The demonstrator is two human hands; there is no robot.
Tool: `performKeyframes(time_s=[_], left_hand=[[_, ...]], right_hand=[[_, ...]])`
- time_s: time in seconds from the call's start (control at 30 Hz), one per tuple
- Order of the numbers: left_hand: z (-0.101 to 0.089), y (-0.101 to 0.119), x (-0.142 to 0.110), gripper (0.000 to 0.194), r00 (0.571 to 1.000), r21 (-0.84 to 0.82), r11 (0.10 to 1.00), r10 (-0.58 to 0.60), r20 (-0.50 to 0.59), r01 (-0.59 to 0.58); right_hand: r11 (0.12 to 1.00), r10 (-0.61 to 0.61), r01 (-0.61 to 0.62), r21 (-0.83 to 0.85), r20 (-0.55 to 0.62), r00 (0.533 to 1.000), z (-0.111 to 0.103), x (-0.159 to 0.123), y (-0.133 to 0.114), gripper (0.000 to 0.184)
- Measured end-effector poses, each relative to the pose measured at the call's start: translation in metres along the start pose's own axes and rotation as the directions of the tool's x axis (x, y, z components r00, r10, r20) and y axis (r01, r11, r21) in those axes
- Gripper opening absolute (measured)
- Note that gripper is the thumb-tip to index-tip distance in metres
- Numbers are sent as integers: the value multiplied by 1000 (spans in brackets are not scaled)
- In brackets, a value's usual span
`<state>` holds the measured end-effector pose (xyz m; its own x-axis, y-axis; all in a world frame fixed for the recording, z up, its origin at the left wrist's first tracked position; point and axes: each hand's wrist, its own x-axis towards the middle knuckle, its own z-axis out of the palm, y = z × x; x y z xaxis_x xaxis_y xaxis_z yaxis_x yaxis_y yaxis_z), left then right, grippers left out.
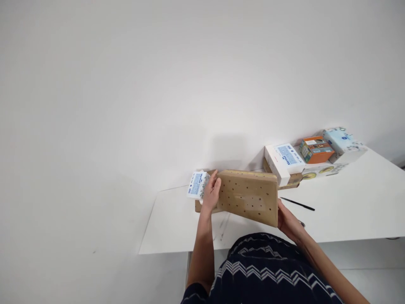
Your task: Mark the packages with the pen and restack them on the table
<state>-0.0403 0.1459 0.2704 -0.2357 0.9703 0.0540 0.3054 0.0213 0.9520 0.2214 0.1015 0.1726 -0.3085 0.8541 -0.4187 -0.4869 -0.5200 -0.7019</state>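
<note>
A brown cardboard box [248, 198], dotted with small dark marks, is tilted above the table between my hands. My left hand [211, 192] grips its left end, with thumb and fingers pointing up along the edge. At the lower right corner my right hand [288, 219] holds the other end; some of its fingers are hidden behind the box. Just left of my left hand, a white and blue box [196, 185] rests on a brown box [198, 206], which is mostly covered from view.
Along the wall at right stand a white box with a blue label [284, 158], an orange box [318, 152] and a light blue floral box [343, 141], stacked on other boxes. A black pen-like stick [298, 204] lies on the white table [354, 202].
</note>
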Motion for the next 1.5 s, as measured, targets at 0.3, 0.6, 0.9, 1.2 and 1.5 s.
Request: performKeyframes(time_s=[0.3, 0.6, 0.9, 1.2, 1.5], left_hand=[[-12, -17, 2, 47, 997, -97, 993, -69, 25, 71], [-11, -14, 0, 48, 1000, -75, 997, -16, 27, 18], [-9, -18, -4, 66, 965, -160, 986, 86, 246, -47], [-2, -21, -7, 74, 971, 102, 995, -22, 240, -3], [-3, -12, -20, 63, 923, 208, 963, 81, 376, -169]], right_hand=[[983, 149, -152, 105, 37, 988, -10, 5, -6, 34], [947, 232, -238, 214, 56, 971, -12, 7, -3, 42], [932, 262, -261, 250, 29, 965, -12, 12, 2, 51], [971, 217, -190, 142, -206, 954, -24, 28, 18, 19], [960, 200, -127, 248, -298, 933, -34, 40, 23, 20]])
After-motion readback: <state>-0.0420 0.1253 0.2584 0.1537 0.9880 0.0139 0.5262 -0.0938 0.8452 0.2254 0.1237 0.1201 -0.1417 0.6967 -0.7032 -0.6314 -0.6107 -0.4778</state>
